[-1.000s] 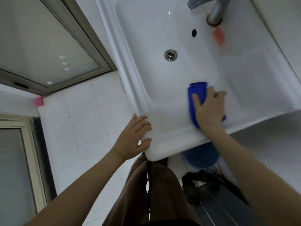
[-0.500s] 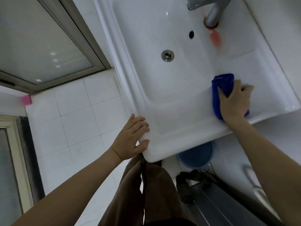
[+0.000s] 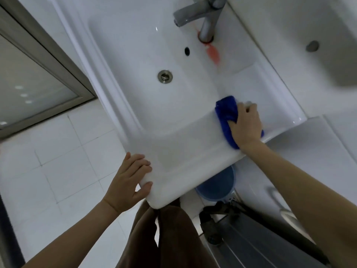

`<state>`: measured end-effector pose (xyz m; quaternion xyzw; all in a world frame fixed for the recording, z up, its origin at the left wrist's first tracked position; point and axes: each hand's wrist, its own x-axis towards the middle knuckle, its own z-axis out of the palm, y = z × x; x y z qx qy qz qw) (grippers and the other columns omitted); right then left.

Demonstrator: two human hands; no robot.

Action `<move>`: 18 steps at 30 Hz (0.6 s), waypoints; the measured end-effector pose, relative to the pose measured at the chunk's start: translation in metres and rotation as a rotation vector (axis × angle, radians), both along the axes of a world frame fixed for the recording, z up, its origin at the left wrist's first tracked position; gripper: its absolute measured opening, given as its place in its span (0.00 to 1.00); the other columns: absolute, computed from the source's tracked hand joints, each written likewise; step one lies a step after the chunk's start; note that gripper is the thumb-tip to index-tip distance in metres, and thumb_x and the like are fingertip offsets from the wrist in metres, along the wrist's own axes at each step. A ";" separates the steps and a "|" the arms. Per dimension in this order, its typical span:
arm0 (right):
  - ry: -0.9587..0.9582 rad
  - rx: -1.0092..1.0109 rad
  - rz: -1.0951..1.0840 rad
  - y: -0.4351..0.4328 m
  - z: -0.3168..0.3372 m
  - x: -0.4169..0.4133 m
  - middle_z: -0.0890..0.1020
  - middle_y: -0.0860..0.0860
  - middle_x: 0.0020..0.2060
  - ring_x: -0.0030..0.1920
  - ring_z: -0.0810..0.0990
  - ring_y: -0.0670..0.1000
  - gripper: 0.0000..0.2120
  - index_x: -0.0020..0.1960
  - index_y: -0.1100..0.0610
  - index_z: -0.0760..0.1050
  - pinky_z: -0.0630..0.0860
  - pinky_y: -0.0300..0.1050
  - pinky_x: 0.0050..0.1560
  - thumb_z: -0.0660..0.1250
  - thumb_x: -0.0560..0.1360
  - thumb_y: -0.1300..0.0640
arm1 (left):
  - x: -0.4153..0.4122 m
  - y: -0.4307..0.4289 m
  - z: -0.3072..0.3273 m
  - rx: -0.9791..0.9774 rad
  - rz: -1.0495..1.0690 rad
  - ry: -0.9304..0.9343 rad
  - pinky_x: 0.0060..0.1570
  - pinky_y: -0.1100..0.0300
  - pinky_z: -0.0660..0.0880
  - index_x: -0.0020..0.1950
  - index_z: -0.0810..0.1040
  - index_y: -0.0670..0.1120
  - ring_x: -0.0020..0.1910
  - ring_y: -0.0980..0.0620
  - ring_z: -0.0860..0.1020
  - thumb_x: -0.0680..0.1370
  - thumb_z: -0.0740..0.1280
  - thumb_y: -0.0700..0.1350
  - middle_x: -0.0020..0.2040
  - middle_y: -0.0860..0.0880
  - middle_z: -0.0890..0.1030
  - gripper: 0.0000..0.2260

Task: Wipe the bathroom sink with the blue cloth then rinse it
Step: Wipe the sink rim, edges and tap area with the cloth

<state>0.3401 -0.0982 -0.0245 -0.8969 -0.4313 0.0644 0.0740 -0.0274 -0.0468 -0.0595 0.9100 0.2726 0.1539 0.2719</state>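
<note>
1. The right hand [image 3: 246,126] lay on top of the blue cloth [image 3: 226,109], pressing it against the white sink [image 3: 183,151].
2. Its fingers [image 3: 249,108] were bent at the knuckles and curled over the far edge of the bunched cloth, drawn close together rather than spread. The thumb lay along the cloth's left side. How far the fingertips tucked under the fabric could not be told.
3. The cloth sat on the sink's front ledge toward the right, where the basin's inner slope meets the flat rim. One folded end stuck out past the fingers toward the basin, and a small corner showed at the outer side of the wrist.
4. The left hand [image 3: 129,180] rested on the sink's near left corner and held nothing loose. Its four fingers lay nearly straight and side by side on the top of the rim, while the thumb was set apart from them against the rounded front edge.
5. In the basin, the drain [image 3: 164,76] sat well apart from the cloth. A small dark overflow hole [image 3: 187,50] lay beyond it, and a reddish smear [image 3: 213,54] ran down from the base of the metal faucet [image 3: 208,22].
6. Under the sink's front edge stood a blue bucket [image 3: 216,188], partly hidden by the rim.
</note>
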 end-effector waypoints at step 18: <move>-0.217 0.002 0.063 -0.006 0.010 0.049 0.72 0.67 0.56 0.44 0.75 0.64 0.14 0.55 0.67 0.71 0.67 0.47 0.35 0.68 0.72 0.63 | -0.001 0.002 -0.002 -0.053 -0.006 -0.030 0.77 0.54 0.53 0.52 0.80 0.44 0.64 0.48 0.71 0.80 0.57 0.56 0.53 0.49 0.81 0.19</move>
